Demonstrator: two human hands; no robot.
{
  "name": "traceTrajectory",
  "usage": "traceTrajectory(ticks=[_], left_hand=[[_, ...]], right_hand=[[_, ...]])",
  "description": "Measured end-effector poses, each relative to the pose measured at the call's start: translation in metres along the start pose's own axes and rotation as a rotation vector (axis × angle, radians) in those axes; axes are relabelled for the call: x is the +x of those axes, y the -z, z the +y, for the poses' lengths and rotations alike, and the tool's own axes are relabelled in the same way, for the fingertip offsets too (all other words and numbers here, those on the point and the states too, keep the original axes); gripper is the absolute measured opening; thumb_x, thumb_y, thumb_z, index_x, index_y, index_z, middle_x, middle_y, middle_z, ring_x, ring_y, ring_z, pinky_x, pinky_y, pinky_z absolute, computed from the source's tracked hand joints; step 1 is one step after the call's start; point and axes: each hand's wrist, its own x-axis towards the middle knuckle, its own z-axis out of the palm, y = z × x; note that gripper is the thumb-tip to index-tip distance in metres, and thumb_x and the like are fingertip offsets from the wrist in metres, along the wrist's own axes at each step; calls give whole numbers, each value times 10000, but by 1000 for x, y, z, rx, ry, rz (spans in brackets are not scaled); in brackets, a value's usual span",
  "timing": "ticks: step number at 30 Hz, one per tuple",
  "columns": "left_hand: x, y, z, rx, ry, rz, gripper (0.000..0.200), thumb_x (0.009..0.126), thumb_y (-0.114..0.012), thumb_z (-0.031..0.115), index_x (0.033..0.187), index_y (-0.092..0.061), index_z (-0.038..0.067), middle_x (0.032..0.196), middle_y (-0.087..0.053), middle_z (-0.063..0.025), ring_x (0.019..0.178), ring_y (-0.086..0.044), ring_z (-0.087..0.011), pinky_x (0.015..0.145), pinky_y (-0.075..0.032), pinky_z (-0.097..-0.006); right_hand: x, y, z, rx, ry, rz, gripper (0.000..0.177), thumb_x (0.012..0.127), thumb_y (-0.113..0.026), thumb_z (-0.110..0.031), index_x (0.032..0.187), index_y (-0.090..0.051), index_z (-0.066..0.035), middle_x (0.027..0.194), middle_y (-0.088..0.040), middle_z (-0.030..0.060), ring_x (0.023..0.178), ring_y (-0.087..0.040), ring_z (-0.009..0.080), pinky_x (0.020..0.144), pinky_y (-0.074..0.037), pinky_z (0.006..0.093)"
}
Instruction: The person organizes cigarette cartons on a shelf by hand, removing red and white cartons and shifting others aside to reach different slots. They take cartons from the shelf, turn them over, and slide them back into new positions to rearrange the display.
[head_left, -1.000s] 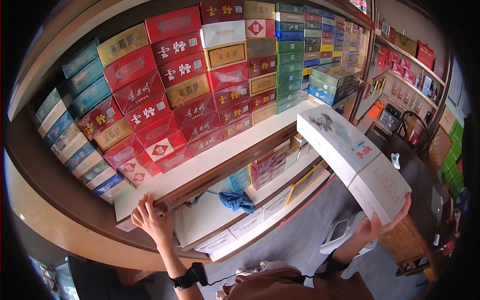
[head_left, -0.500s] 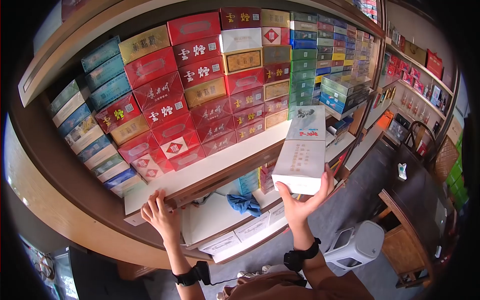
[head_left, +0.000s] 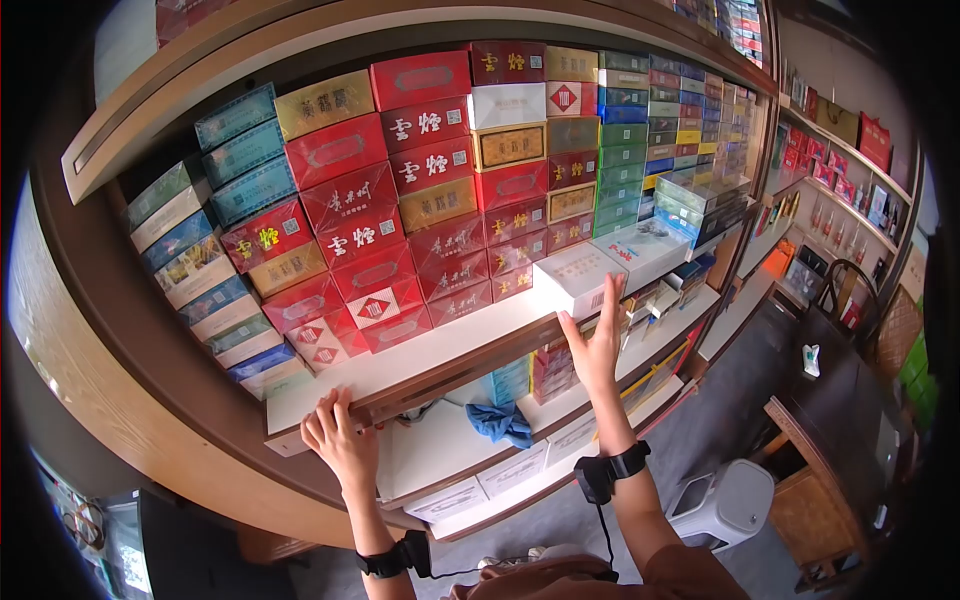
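A long white carton (head_left: 580, 277) with gold lettering lies on the white shelf (head_left: 440, 352), in front of stacked red and gold cartons (head_left: 425, 245). At its near end is my right hand (head_left: 597, 345), thumb and fingers stretched out and apart, fingertips right at the carton's end. My left hand (head_left: 340, 440) rests on the shelf's front edge at the left corner, its fingers bent over the edge and slightly apart, holding no carton. Both wrists wear black bands.
Green cartons (head_left: 623, 170) and clear cases (head_left: 700, 200) stand farther right. On the lower shelf lies a blue cloth (head_left: 498, 424), with teal and red cartons behind. A white bin (head_left: 722, 500) stands on the floor, and a dark table (head_left: 840, 400) is at right.
The white carton has gone from being held up in my right hand to lying on the shelf. My right hand has moved up and its fingers have opened. My left hand stays at the shelf edge.
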Motion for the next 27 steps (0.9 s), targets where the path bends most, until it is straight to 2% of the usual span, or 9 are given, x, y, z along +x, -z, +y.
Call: traceTrajectory(ticks=[3,5,7,9,13,14,16,21,27], left_hand=[[2,6,5,-14,14,-31,484,598,-643,29,1068,-566,113,1092,-559,-59,1070,-475,-264,982,-293,-438],[2,3,2,-3,-5,-6,461,610,-645,26,1058,-566,103,1091,-549,-64,1044,-473,-275,972,-298,-435],[2,2,0,10,-29,24,439,622,-646,23,1048,-565,93,1089,-538,-69,1019,-471,-287,962,-303,-432],[2,4,1,17,-30,6,430,623,-645,23,1040,-567,91,1085,-537,-69,1014,-473,-284,961,-305,-431],[0,3,1,17,1,-25,516,571,-645,-3,1067,-560,108,1103,-543,-60,1071,-468,-263,982,-293,-440],[0,3,1,16,3,-33,523,568,-645,-3,1071,-557,105,1107,-540,-63,1073,-466,-264,983,-293,-439],[1,5,2,20,5,-40,530,565,-646,-3,1076,-554,103,1110,-538,-66,1075,-465,-266,983,-293,-439],[11,30,10,-60,39,-187,504,608,-711,110,1082,-542,95,1108,-528,-79,1061,-462,-274,965,-297,-439],[34,40,10,-202,47,-231,427,699,-696,165,1080,-534,61,1066,-531,-94,1020,-457,-294,912,-323,-407]], right_hand=[[4,5,-7,23,31,26,767,811,-652,-237,1394,-210,-5,1423,-258,242,1337,-232,366,1069,-116,543],[16,9,-24,82,87,84,718,814,-641,-191,1383,-246,-1,1410,-291,232,1319,-272,360,1069,-156,518],[43,10,-52,138,210,48,609,837,-590,-108,1360,-301,7,1389,-334,224,1284,-341,344,1050,-269,430],[78,7,-73,171,364,-54,570,852,-569,-108,1357,-325,-8,1376,-363,213,1271,-367,342,1045,-285,434],[145,-20,-122,15,685,-82,501,870,-551,-154,1337,-392,-68,1376,-400,132,1283,-368,289,1063,-272,443],[161,-27,-130,17,687,-82,501,870,-551,-154,1337,-392,-68,1376,-400,132,1283,-368,289,1063,-272,443],[187,-41,-144,-161,945,-62,467,891,-521,-188,1331,-406,-86,1373,-414,96,1275,-386,235,1080,-243,441],[208,-68,-153,-249,1031,-35,445,897,-503,-210,1322,-426,-101,1368,-427,69,1258,-409,199,1089,-233,431],[192,-67,-137,-139,1071,122,422,822,-586,-146,1233,-526,-68,1271,-527,88,1201,-478,207,1047,-331,393]])
